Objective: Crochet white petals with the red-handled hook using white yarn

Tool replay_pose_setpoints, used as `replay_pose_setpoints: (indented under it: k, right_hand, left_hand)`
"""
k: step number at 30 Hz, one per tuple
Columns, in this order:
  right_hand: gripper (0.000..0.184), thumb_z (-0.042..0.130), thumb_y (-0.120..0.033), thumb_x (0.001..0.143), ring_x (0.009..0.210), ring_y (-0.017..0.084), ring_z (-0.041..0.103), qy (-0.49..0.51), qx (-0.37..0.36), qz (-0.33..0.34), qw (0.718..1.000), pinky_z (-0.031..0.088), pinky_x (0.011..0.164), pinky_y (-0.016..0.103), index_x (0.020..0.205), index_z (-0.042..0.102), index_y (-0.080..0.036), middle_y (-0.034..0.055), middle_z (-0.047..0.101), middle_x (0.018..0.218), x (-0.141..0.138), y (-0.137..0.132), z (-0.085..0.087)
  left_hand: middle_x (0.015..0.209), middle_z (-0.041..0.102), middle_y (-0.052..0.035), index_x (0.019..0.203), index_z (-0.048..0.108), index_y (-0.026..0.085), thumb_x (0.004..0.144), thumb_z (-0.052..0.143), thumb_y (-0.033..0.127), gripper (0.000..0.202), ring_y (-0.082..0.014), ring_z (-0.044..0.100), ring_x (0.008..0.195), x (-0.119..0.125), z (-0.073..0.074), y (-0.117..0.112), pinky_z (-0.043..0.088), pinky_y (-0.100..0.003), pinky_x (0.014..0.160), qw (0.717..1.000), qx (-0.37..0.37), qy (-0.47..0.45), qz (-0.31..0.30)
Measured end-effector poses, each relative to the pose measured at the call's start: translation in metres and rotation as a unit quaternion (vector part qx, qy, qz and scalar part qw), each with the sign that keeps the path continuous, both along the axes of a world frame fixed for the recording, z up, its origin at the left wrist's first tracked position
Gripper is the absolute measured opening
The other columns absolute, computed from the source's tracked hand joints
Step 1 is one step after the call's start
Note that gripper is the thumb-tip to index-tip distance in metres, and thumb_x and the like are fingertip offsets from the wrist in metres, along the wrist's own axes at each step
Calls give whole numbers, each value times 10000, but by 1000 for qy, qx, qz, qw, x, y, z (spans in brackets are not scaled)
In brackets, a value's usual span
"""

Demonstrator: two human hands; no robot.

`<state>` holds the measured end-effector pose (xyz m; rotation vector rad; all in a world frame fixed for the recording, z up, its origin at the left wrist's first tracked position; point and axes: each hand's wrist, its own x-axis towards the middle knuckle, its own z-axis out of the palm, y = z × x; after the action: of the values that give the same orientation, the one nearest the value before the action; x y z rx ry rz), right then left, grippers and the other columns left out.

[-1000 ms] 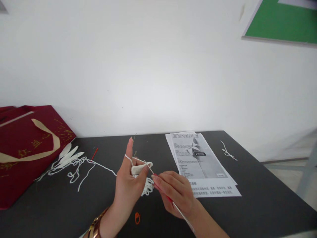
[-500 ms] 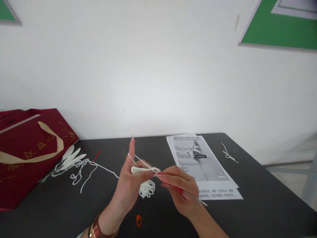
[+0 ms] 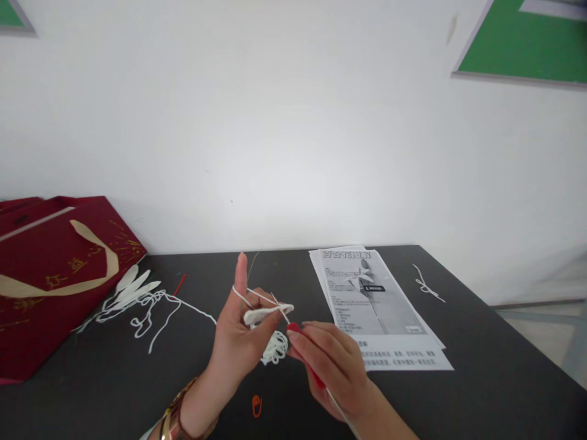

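My left hand (image 3: 241,327) pinches a small white crochet piece (image 3: 257,316) between thumb and fingers, its index finger raised with white yarn looped round it. In my right hand (image 3: 332,360) is a crochet hook (image 3: 315,374) with a red grip, held like a pen. The hook's thin metal tip meets the right end of the crochet piece, by my left thumb. Behind and below the hands lies a loose bundle of white yarn (image 3: 275,348), partly hidden by my left hand. An orange stitch marker (image 3: 257,406) rests on the table between my forearms.
Printed sheets (image 3: 394,318) lie on the black table (image 3: 192,366) at right, beside a short knotted white yarn piece (image 3: 426,287). To the left are a dark red bag (image 3: 55,330), white petal-shaped pieces (image 3: 132,290) with tangled yarn, and a thin red stick (image 3: 180,285).
My right hand has tilted the hook more steeply; its metal tip now shows above the grip, at the crochet piece. The grip has moved slightly down, away from the left thumb.
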<state>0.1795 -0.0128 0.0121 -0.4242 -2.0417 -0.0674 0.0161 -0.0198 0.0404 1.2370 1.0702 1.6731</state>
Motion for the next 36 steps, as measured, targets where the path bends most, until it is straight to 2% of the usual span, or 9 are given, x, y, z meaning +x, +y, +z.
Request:
replay_pose_setpoints:
  k: [4,7,11,17,22,25,30,33,36]
  right_hand:
    - [349,580,-16,830,770,203,645,62,-49,24,997,566,612,314,1164,594,-113,112,704,849,2,0,4]
    - [321,574,-17,824,736,206,629,72,-60,41,995,541,583,323,1128,601,-116,114,693,818,5,-2,12]
    - [284,576,-25,814,687,189,597,93,-128,57,986,504,554,311,1073,620,-134,106,682,815,12,-3,22]
    - [181,587,-105,849,668,176,594,180,-274,85,941,460,557,300,975,675,-199,58,667,773,25,3,21]
    - [95,635,-253,866,608,160,599,300,-410,146,849,479,524,276,855,713,-200,31,657,682,27,9,16]
    - [149,676,-292,838,496,113,573,370,-503,183,759,505,470,231,764,715,-169,7,643,597,22,15,19]
    - [206,735,-312,779,380,83,557,433,-636,219,600,513,375,168,682,688,-137,-9,640,506,7,23,20]
    - [195,750,-301,767,392,80,578,450,-663,226,555,539,395,163,697,688,-129,-8,655,522,0,22,18]
    - [189,756,-307,767,411,82,600,461,-660,224,549,551,418,161,728,690,-133,-8,667,539,-5,18,17]
  left_hand:
    - [634,640,60,1520,86,300,747,702,133,1002,-129,577,596,0,-3,3,454,-220,557,1000,1,-5,-1]
    - [621,627,65,1518,107,303,745,716,145,997,-115,548,561,0,-3,4,431,-205,536,1000,-5,-3,0]
    - [624,627,65,1516,128,295,727,735,154,1006,-108,531,542,-1,-2,4,418,-201,522,1000,-15,-14,-11]
    - [601,632,60,1514,159,286,669,783,155,1058,-107,514,497,-2,8,0,379,-197,477,995,-68,-31,-67]
    - [638,666,32,1517,142,277,654,802,174,1091,-115,531,504,-5,13,-3,371,-200,465,986,-113,-55,-105]
    - [633,664,29,1521,119,260,660,799,184,1100,-115,533,502,-4,11,-3,383,-204,466,986,-113,-55,-113]
    - [620,654,36,1491,264,284,664,791,166,988,-128,574,553,2,7,-5,444,-211,503,994,-60,-66,-67]
    - [623,637,46,1470,314,314,681,782,143,933,-131,591,611,7,4,-5,470,-203,536,996,-23,-85,-34]
    - [617,617,59,1445,363,337,677,788,121,904,-126,589,647,11,0,-4,496,-197,574,995,1,-102,-14]
